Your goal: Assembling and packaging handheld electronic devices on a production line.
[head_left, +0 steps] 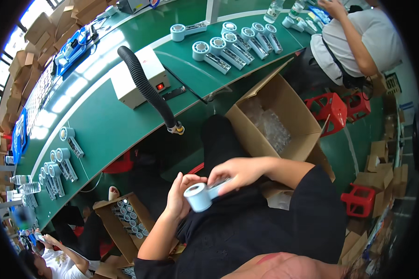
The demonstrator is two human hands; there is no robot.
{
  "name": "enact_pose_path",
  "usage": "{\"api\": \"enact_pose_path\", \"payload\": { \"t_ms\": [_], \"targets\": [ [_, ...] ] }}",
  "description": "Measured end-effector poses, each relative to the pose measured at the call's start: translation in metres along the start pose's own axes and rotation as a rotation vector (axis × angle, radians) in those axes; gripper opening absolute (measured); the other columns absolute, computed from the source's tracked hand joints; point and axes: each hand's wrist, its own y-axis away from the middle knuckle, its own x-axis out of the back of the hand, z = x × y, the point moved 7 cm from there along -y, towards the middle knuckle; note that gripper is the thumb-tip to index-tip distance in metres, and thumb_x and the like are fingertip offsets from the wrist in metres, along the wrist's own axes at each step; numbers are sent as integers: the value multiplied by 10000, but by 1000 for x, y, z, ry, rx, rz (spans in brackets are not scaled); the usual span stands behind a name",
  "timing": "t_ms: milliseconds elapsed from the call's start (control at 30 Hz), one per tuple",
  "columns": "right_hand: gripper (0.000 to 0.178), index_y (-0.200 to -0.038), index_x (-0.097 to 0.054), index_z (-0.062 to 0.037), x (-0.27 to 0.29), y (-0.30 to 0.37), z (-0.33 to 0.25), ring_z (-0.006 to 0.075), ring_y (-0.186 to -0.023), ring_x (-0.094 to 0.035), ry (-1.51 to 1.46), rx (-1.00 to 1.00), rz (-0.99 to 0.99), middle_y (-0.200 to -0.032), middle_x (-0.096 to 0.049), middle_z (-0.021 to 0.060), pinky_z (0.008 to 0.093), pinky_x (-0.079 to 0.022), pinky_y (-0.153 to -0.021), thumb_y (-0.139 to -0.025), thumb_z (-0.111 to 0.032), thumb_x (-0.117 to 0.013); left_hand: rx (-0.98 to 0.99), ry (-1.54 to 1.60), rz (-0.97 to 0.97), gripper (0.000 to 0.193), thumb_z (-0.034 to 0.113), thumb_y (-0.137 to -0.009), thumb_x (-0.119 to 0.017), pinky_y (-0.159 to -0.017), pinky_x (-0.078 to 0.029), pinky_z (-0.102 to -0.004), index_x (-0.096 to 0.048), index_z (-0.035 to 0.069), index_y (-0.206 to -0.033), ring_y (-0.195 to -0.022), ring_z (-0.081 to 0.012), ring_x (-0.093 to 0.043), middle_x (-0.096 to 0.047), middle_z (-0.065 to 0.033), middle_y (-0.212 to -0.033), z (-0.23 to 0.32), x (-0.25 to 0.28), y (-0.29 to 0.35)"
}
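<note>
I hold a light-blue handheld fan [199,197] with a round head in front of my lap. My right hand [239,175] is closed round its handle, which the fingers partly cover. My left hand [180,193] cups the round head from the left, with its fingers bent behind it; part of that contact is hidden. On the green table [102,135], a row of similar fans [217,45] lies with open handles showing inner parts. More fans [56,167] lie at the table's left.
A black corrugated hose [142,83] hangs over the table edge beside a white box [146,69] with a lit red switch. An open carton [288,114] holds clear plastic. Another carton [108,215] holds several fans. Red stools [328,111] and two co-workers [358,44] are nearby.
</note>
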Motion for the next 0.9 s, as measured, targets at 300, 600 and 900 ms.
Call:
{"api": "enact_pose_path", "payload": {
  "t_ms": [300,600,900],
  "targets": [
    [355,-1303,-551,7,341,197,53,192,-877,-652,-85,732,1777,-1136,-648,138,306,-519,-807,-977,-106,-635,-680,-658,604,112,147,-1024,-570,-740,-477,-253,-623,51,-1003,-795,-138,-587,-659,-72,-915,88,100,9],
    [449,-1301,-600,-2,450,187,50,234,-1010,-649,-85,873,931,-1202,-666,153,322,-505,-896,-955,-283,-653,-1139,-1601,1350,334,248,-892,-717,-917,-483,-399,-617,53,-1144,-929,-315,-601,-626,-137,-1089,255,130,48],
    [598,-1298,-655,-12,590,311,149,281,-1159,-645,95,1024,827,-1276,-687,169,340,-490,-996,-930,-482,-673,-593,-1452,1585,646,343,-888,-696,-943,-508,-468,-386,70,-1385,-1075,-399,-629,-604,-253,-1190,338,202,3]
  ]
}}
